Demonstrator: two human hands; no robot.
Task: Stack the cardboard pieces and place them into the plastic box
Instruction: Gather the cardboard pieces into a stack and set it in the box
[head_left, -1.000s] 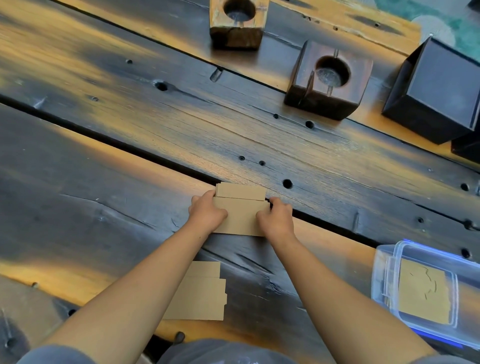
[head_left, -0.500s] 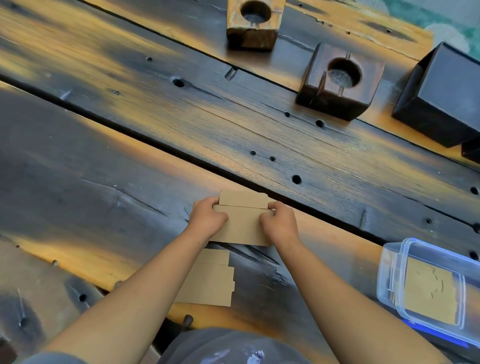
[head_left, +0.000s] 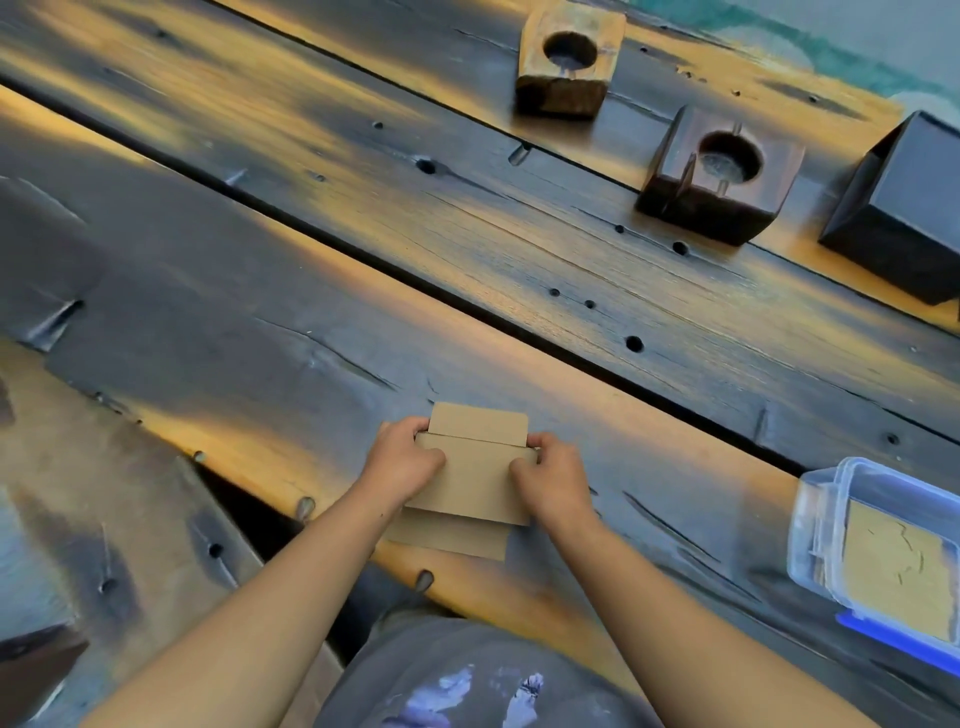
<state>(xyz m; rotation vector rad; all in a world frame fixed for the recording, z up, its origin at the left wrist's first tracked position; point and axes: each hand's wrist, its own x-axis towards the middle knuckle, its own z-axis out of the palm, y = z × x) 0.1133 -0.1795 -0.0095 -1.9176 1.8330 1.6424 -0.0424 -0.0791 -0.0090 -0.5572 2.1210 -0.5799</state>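
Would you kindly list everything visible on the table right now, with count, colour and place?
table: one, dark wood with orange streaks, fills the view
held cardboard: count unclear, tan, centre, gripped at both sides
lower cardboard: count unclear, tan, flat on the table, partly under the held cardboard
plastic box: one, clear with blue trim, right edge, tan cardboard inside
light block: one, pale wood with a round hole, top centre
dark block: one, dark brown with a round hole, upper right
black box: one, far right
left hand: one, on the cardboard's left side
right hand: one, on its right side
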